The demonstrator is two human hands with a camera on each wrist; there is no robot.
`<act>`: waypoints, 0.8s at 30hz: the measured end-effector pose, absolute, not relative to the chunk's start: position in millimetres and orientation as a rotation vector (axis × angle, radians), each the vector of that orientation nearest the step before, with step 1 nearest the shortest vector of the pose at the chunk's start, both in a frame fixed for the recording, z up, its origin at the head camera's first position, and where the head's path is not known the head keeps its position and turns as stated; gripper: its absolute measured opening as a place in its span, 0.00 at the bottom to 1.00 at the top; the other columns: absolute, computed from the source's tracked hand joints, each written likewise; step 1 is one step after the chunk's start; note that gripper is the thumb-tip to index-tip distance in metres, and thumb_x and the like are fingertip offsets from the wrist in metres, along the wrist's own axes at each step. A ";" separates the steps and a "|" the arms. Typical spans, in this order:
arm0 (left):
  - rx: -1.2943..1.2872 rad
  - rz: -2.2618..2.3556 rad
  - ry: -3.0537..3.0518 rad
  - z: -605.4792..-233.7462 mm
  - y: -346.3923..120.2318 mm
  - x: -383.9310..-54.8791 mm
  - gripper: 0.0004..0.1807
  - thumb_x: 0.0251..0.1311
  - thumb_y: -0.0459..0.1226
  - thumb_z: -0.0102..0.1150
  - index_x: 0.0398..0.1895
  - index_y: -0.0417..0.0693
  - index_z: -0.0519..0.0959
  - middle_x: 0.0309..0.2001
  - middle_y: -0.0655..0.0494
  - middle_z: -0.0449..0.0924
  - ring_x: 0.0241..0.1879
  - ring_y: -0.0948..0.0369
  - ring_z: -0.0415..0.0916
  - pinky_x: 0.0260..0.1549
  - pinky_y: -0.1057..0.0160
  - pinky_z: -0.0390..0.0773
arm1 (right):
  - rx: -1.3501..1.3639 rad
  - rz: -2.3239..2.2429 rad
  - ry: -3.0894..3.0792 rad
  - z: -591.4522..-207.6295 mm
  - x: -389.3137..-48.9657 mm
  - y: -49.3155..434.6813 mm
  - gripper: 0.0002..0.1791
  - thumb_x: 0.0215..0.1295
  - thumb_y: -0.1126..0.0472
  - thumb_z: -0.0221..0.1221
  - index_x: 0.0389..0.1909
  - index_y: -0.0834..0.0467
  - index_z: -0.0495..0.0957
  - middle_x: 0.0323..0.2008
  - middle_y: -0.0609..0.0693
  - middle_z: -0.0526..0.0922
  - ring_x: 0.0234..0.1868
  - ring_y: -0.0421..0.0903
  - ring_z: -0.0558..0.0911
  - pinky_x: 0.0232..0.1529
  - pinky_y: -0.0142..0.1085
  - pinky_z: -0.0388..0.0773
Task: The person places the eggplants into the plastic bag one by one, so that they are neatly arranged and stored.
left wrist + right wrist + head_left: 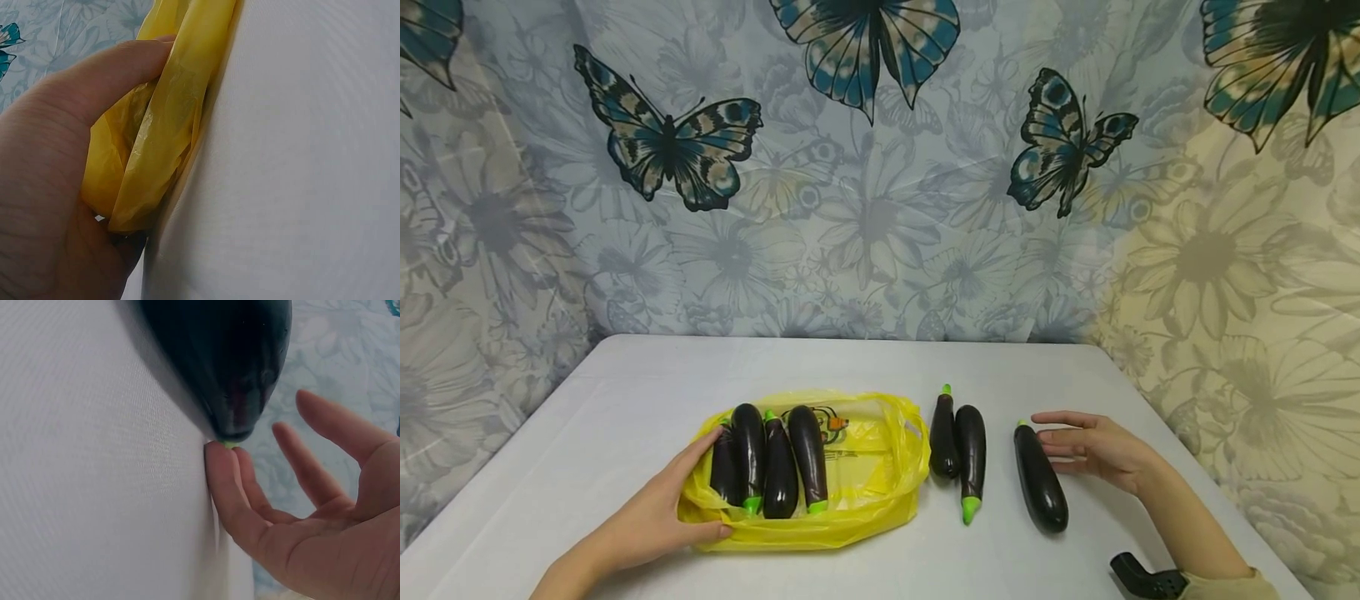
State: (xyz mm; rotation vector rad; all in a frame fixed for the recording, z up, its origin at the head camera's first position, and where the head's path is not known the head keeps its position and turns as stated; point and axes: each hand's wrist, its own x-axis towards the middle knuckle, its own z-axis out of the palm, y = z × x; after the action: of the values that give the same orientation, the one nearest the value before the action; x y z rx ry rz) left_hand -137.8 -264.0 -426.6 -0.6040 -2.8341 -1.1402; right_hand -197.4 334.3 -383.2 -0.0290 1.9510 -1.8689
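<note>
On the white table lies an open yellow plastic bag (865, 521) with several dark eggplants (781, 479) side by side in its left half. My left hand (651, 512) grips the bag's left end, thumb at the front rim and fingers on the far side. In the left wrist view the thumb (119, 69) hooks over the yellow plastic. My right hand (1101, 446) is beside a single eggplant (1042, 483) at the right, fingers spread and loosely extended. The right wrist view has the fingers (231, 487) close to the eggplant's green tip; whether they touch it I cannot tell.
Two more eggplants, one short (943, 442) and one longer (972, 454), lie together just right of the bag. A black strap-like device (1146, 577) is at my right wrist. Behind the table (647, 367) hangs a butterfly-patterned cloth (880, 250).
</note>
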 end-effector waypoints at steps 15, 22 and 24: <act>-0.602 -1.156 -2.843 -427.5 -263.0 -138.8 0.62 0.45 0.58 0.75 0.79 0.57 0.48 0.73 0.37 0.53 0.68 0.34 0.53 0.58 0.28 0.58 | -0.079 -1.832 2.013 -382.8 -195.5 330.7 0.20 0.67 0.67 0.59 0.59 0.60 0.78 0.46 0.50 0.82 0.45 0.47 0.82 0.49 0.46 0.79; -0.606 -1.147 -2.849 -427.5 -265.4 -136.7 0.61 0.46 0.57 0.74 0.79 0.58 0.47 0.73 0.38 0.52 0.68 0.34 0.53 0.57 0.28 0.59 | -0.091 -1.814 2.031 -384.1 -194.5 327.3 0.21 0.67 0.66 0.60 0.61 0.62 0.77 0.47 0.51 0.82 0.46 0.48 0.82 0.49 0.47 0.80; -0.609 -1.145 -2.849 -427.0 -265.8 -137.2 0.61 0.46 0.57 0.74 0.79 0.59 0.47 0.74 0.38 0.52 0.68 0.34 0.53 0.56 0.28 0.60 | -0.084 -1.812 2.038 -383.3 -194.5 326.1 0.21 0.67 0.66 0.61 0.61 0.62 0.77 0.47 0.51 0.82 0.45 0.48 0.82 0.48 0.47 0.80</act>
State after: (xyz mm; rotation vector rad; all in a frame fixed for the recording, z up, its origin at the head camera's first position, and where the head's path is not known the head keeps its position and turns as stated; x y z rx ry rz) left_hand -137.2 -265.8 -427.0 -0.6091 -2.8490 -1.1455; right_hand -194.5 326.1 -383.3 -0.0841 2.0385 -1.8115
